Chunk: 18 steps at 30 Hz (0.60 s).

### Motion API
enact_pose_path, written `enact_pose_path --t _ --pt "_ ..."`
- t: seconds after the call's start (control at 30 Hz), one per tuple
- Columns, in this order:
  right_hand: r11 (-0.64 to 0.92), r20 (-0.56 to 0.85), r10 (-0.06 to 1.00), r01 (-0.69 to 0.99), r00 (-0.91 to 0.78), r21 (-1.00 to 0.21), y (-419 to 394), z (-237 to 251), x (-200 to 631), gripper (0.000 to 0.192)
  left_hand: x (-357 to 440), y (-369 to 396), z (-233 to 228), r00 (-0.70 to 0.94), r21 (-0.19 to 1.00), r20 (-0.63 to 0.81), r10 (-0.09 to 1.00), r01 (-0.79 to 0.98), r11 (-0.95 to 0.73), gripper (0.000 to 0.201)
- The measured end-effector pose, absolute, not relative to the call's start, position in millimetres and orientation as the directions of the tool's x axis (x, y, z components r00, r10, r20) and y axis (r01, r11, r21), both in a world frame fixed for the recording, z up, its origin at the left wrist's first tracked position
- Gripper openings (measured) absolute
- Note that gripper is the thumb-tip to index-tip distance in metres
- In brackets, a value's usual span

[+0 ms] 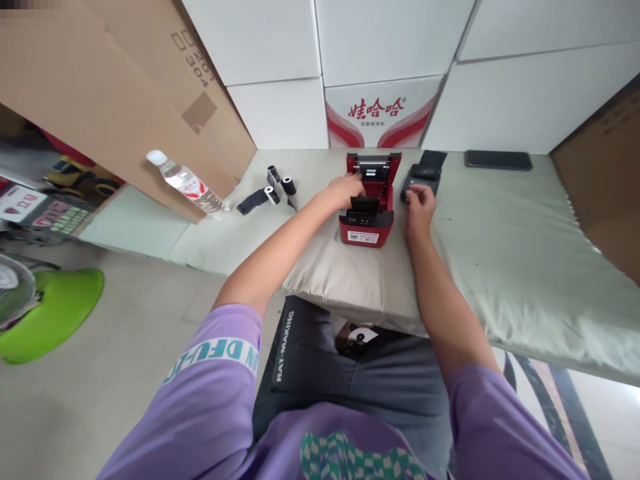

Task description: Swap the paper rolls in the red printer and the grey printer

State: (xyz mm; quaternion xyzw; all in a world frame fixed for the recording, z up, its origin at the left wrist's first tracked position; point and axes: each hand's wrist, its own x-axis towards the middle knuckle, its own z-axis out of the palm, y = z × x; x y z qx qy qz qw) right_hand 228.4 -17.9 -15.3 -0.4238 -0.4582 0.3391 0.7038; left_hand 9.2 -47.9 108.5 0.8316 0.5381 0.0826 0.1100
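Head view: we see a red printer (367, 212), lid up, black inside, white label in front, on the bed's (505, 247) near edge. Left hand (345, 189) rests on its left side, fingers curled. Right hand (420, 202) touches a black device (424, 175) beside it; grip unclear.

light: bright, even | shadows: soft | edges: fisheye-bent | focus: sharp
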Motion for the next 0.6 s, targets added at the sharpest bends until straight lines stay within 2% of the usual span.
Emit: enact_pose_path --t 0.07,0.13,0.23,0.3,0.37,0.43,0.5,0.6 --pt "0.415 0.36 0.86 -0.088 0.361 -0.905 -18 -15 228 0.02 13 -44 109 0.363 0.34 0.011 0.932 0.875 -0.345 0.01" --pt "0.388 0.325 0.875 -0.119 0.358 -0.914 -20 -12 229 0.019 16 -44 113 0.333 0.35 -0.017 0.943 0.885 -0.307 0.013" --pt "0.322 0.265 0.921 -0.176 0.285 -0.93 -22 -8 229 0.025 12 -49 123 0.398 0.373 -0.076 0.914 0.861 -0.344 0.022" --pt "0.314 0.273 0.937 -0.182 0.218 -0.932 -22 -6 228 0.033 4 -59 126 0.443 0.505 -0.067 0.894 0.788 -0.353 0.03" --pt "0.32 0.297 0.944 -0.186 0.14 -0.929 -19 -5 224 0.044 -7 -74 124 0.395 0.683 0.019 0.918 0.665 -0.301 0.047" --pt "0.312 0.309 0.95 -0.203 0.05 -0.928 -13 -8 220 0.058 -17 -92 113 0.275 0.811 0.124 0.953 0.526 -0.257 0.066" --pt "0.298 0.31 0.95 -0.222 -0.022 -0.928 -7 -12 215 0.068 -23 -108 96 0.238 0.846 0.197 0.951 0.449 -0.288 0.076" --pt "0.3 0.325 0.943 -0.228 -0.076 -0.926 1 -20 214 0.07 -25 -122 70 0.251 0.781 0.317 0.915 0.479 -0.401 0.066"
